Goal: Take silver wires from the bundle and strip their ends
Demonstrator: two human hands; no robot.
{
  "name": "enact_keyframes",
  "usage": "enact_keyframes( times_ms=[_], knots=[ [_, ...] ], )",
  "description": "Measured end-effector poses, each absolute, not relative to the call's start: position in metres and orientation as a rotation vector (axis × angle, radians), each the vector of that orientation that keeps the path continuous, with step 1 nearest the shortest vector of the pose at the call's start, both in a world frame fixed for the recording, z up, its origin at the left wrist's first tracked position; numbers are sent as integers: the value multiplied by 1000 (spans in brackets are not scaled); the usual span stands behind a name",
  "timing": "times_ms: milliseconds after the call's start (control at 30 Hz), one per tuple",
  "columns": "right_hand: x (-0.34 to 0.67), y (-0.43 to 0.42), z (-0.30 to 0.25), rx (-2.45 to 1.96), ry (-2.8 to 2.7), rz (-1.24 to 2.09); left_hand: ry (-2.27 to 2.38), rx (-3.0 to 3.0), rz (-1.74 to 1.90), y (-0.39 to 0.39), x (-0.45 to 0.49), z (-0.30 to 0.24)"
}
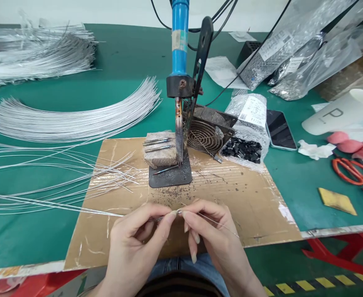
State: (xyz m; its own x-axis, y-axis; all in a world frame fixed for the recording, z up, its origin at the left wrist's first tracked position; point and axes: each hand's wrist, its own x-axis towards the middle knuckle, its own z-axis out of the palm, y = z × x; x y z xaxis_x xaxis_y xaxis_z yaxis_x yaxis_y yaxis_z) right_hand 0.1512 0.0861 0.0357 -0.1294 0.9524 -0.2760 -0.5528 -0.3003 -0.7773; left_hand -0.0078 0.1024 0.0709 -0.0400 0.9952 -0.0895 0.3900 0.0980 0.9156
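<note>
My left hand (138,237) pinches the end of a thin silver wire (76,208) that runs off to the left across the cardboard mat (255,206). My right hand (210,231) meets it fingertip to fingertip, pinching a tiny part at the wire's end and a fine strand trailing right. Both hands hover over the mat's near edge, just in front of the soldering iron (179,82) clamped upright in its stand (170,175).
Curved bundles of silver wires (69,117) lie on the green table to the left. A small fan (207,134), a bag of black parts (246,142), a phone (280,130), a paper cup (339,113), orange scissors (354,171) and a yellow sponge (336,201) sit to the right.
</note>
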Motion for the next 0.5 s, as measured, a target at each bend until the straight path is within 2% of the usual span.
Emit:
enact_keyframes(
  times_ms=[500],
  knots=[
    [122, 81, 38, -806, -339, 1551, 1599, 1372, 1050, 96, -1, 65]
  ],
)
